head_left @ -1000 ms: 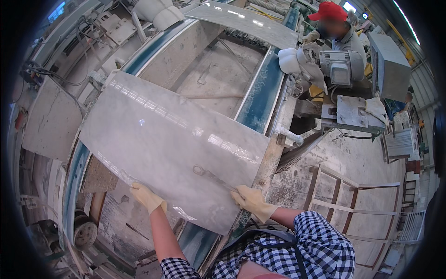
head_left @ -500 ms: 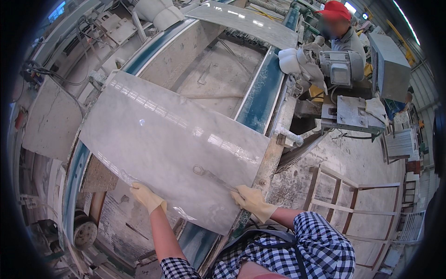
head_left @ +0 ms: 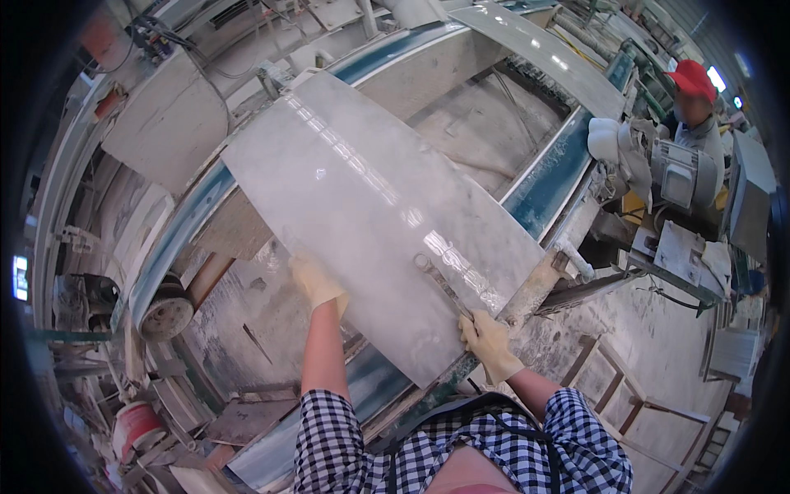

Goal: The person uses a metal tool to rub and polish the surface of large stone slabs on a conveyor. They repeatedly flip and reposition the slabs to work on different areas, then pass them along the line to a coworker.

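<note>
Found pale slab (head_left: 370,218) across blue frame (head_left: 546,185); left hand (head_left: 319,284) at edge with fingers too blurred to judge; right hand (head_left: 491,342) with fingers clamped on wrench (head_left: 440,282). Could scratch slab by dragging wrench.

The smooth, grey-white rectangular slab (head_left: 354,198) looks like glossy stone; the slim, grey ring-ended tool (head_left: 445,286), dull metal; the black-and-white checked shirt (head_left: 327,436), matt cloth.

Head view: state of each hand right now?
Left hand: at the edge of the pale slab; blurred, grip cannot be told.
Right hand: closed, holding the wrench-like tool.
</note>
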